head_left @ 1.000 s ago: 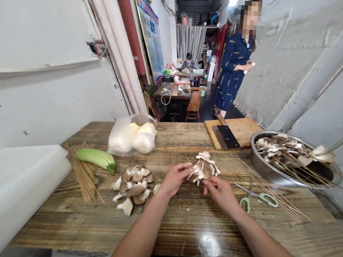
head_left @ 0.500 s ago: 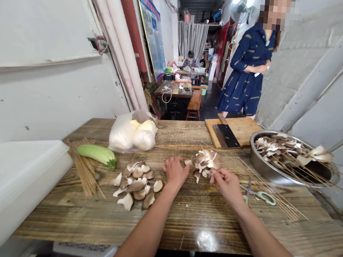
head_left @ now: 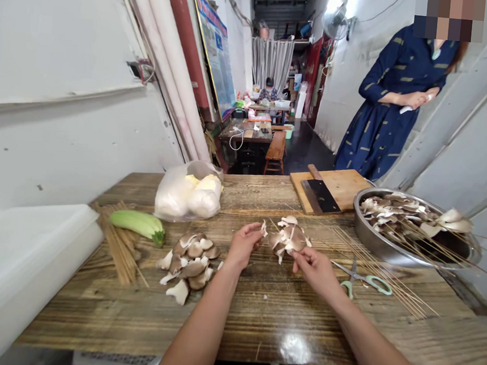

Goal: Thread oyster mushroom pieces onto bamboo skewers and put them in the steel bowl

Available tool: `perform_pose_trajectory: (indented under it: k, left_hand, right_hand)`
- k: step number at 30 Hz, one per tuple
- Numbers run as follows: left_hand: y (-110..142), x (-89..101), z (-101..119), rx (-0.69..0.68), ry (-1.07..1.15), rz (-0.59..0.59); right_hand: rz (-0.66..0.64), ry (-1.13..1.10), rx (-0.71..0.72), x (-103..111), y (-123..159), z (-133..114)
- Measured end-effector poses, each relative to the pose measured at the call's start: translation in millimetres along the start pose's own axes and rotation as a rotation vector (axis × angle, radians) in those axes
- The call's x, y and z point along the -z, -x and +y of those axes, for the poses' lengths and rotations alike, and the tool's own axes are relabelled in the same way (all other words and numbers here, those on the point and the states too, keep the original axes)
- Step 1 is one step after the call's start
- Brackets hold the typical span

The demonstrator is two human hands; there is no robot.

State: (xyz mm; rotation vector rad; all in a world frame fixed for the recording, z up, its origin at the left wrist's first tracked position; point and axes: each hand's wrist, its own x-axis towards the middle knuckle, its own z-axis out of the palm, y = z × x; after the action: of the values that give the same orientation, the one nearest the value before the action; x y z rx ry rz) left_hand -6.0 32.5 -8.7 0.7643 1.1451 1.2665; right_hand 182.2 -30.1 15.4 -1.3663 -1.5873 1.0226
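Note:
My left hand (head_left: 245, 244) pinches a small piece of oyster mushroom (head_left: 264, 228) between thumb and fingers, just above the tabletop. To its right, my right hand (head_left: 310, 268) has its fingers closed on the near edge of an oyster mushroom cluster (head_left: 287, 238), brown caps with white gills. Whether a skewer runs through that cluster I cannot tell. Left of my left forearm lies a pile of loose oyster mushrooms (head_left: 194, 260), partly covered by the arm. Green-handled scissors (head_left: 358, 278) rest open beside my right wrist, near several thin bamboo skewers (head_left: 384, 274).
A steel basin (head_left: 362, 230) of skewered mushrooms stands at right, sticks jutting over its rim. A cleaver (head_left: 321, 196) lies on a cutting board (head_left: 352, 183). At left are a plastic bag (head_left: 170, 190), a green squash (head_left: 135, 222), more skewers (head_left: 120, 251) and a white bin (head_left: 49, 256). A person (head_left: 391, 99) stands beyond.
My left hand has closed on the small mushroom piece and lifted it. My right hand and the cluster have shifted slightly left. The person in blue has moved nearer, to the right.

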Motion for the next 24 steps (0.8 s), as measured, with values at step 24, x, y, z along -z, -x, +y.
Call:
perform_pose_trajectory:
  k: [24]
  left_hand:
    - [2.8, 9.7, 8.2, 0.079, 0.306, -0.068]
  right_hand:
    - [-0.118, 0.152, 0.025, -6.0, 2.2, 9.8]
